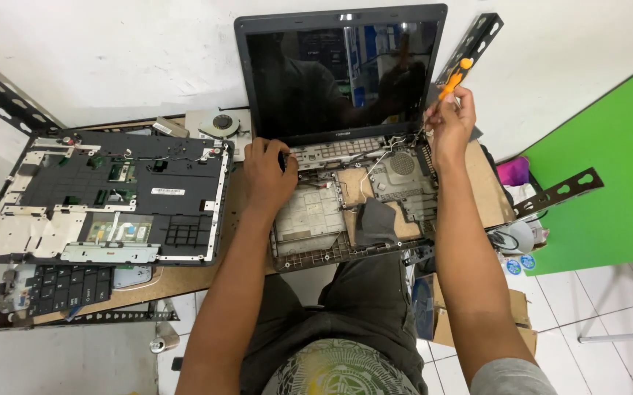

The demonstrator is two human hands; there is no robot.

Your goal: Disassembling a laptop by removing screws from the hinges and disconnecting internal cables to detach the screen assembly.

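Seen from above, a person sits at a brown wooden workbench [185, 278] with a stripped-down laptop [346, 146] in front of them. Its dark screen [338, 73] stands upright against a white wall, and the base is open, with the keyboard and top cover gone, showing metal plates, cables and a round speaker grille.

The right hand [449, 124] is raised at the right hinge corner of the laptop, fingers closed around an orange-handled screwdriver [454, 77]. The handle points up and away; its tip is hidden behind the hand, so I cannot tell what it touches.

The left hand [267, 175] rests palm down on the left rear corner of the open base, fingers curled against the frame near the left hinge. It appears to hold nothing, though the fingertips are hidden.

To the left on the bench lies the removed black top cover [112, 197], upside down, with silver shielding and small circuit boards. A detached black keyboard [64, 285] lies just in front of it, near the bench edge. A small cooling fan [223, 123] sits by the wall behind the cover. A green panel [609, 168] stands at the far right.
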